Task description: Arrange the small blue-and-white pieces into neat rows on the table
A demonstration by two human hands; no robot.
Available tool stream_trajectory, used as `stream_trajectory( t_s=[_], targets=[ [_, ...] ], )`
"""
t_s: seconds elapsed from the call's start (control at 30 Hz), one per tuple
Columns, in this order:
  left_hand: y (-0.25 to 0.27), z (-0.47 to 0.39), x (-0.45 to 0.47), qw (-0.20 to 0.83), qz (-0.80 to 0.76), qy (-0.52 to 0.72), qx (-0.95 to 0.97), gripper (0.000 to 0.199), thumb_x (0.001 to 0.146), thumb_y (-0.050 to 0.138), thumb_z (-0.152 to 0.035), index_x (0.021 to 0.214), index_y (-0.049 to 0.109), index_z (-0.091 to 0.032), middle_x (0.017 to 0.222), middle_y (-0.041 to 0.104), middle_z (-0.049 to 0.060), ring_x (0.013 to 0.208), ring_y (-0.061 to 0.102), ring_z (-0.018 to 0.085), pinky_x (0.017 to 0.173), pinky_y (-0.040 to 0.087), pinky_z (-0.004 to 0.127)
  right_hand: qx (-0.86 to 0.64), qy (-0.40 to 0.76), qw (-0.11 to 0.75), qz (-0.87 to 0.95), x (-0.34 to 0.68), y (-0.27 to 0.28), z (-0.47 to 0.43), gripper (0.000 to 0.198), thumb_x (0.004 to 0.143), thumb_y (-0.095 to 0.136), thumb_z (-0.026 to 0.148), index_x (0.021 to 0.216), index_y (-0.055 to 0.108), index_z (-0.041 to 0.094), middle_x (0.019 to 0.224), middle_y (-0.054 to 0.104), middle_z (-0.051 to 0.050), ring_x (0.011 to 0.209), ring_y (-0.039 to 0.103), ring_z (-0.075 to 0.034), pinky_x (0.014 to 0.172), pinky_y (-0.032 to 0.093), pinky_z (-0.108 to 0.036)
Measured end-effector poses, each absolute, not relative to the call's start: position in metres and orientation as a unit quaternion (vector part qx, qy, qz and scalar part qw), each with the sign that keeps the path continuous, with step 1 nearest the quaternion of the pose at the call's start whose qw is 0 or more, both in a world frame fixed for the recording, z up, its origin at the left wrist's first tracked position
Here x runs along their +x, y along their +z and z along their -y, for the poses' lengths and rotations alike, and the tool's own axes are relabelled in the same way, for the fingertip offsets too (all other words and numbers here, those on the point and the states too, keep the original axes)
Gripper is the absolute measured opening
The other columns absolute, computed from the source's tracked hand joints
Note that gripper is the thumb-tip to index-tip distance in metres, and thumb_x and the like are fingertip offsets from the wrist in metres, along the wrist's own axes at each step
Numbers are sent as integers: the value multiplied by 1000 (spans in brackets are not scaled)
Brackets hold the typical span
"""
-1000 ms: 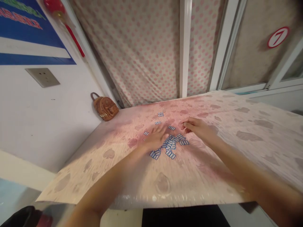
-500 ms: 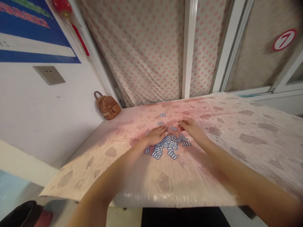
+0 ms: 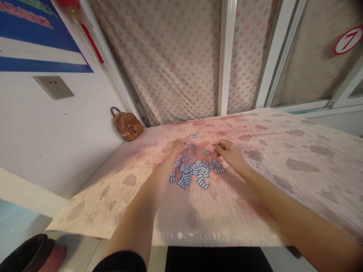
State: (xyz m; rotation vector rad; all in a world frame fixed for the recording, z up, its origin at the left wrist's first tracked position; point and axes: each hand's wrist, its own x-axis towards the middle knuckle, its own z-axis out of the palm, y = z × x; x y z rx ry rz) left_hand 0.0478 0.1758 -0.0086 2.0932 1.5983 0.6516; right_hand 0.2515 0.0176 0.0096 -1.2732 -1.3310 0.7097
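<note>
Small flat white pieces with blue edges lie in a loose pile on the patterned tablecloth. Beyond the pile, my left hand has its fingertips closed at one such piece, partly hidden by the fingers. Farther back lies a small flat block of these pieces. My right hand hovers to the right with thumb and fingers pinched; what they hold, if anything, is too small to see. Just left of it lies a single piece. Several more pieces are scattered by my left forearm.
A brown backpack-shaped bag rests at the table's far left corner against the wall. A dotted curtain hangs behind the table. Below on the left is a dark and red object.
My left hand has moved from over the pile, away and to the left, to the piece beyond it, uncovering pieces at the pile's left. My right hand stays nearly still, pinched.
</note>
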Motion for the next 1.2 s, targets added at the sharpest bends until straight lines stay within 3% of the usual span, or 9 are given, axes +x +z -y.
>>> stream_trajectory(
  t_s=[0.23,0.4,0.6,0.77,0.9,1.07,1.2],
  targets=[
    [2,-161,55,201,-566,291,744,17,72,69,-15,89,66,-14,83,69,4,79,64,16,73,48,25,-565,244,547,566,256,6,-19,15,80,50,29,86,61,20,71,65,-1,60,61,-14,61,45,-27],
    [21,-123,73,358,-390,325,784,19,71,73,-16,88,64,-12,74,66,1,69,62,12,67,47,22,-551,255,553,571,257,4,-25,20,76,57,35,87,64,21,75,67,-1,65,61,-15,64,45,-28],
    [37,-90,77,442,-300,319,783,27,72,76,-20,94,65,-11,75,69,3,69,64,12,68,47,23,-524,278,529,608,255,6,-23,21,72,59,41,67,59,21,60,62,0,59,56,-15,60,42,-29],
    [32,-97,39,394,-407,362,740,14,75,69,-17,88,68,-12,75,70,4,70,64,13,64,46,21,-536,262,560,575,262,4,-28,17,72,58,38,67,57,22,58,60,2,59,56,-14,61,45,-28],
    [19,-94,16,393,-443,303,747,7,72,69,-15,78,69,-12,72,70,4,69,64,15,62,46,23,-544,261,593,533,274,4,-32,17,71,61,38,68,58,21,63,61,1,60,56,-13,64,48,-28],
    [3,-77,24,357,-406,208,815,26,67,78,-32,85,73,-15,77,71,3,72,63,16,64,45,24,-558,272,613,488,276,19,-32,22,69,67,41,68,60,21,68,63,-1,64,58,-14,65,51,-28],
    [-2,-68,37,306,-408,192,839,33,64,81,-32,92,72,-17,86,71,2,76,62,15,65,44,23,-552,294,599,499,256,39,-36,23,70,69,42,67,60,20,68,64,-2,63,58,-13,65,52,-28]
  ],
)
